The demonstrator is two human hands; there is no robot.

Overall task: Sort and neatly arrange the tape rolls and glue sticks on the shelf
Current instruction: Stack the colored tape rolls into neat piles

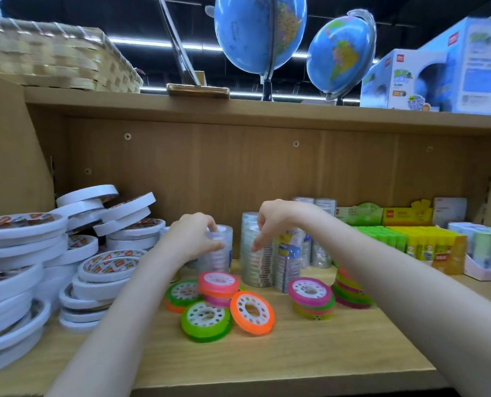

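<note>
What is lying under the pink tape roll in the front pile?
The pink tape roll rests on another pink roll, with a green roll beside it. Whether more rolls lie underneath is hidden.

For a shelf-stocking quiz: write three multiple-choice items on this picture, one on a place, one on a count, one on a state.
1. Where do the white tape rolls lie?
A. left end of the shelf
B. right end
C. top board

2. How many globes stand on the top board?
A. one
B. two
C. four

3. What is the left hand doing?
A. hanging idle
B. holding a stack of clear tape rolls
C. lifting a glue stick

Answers:
1 A, the white rolls are piled at the left.
2 B, a large globe and a smaller globe show.
3 B, its fingers curl round the clear stack.
</note>
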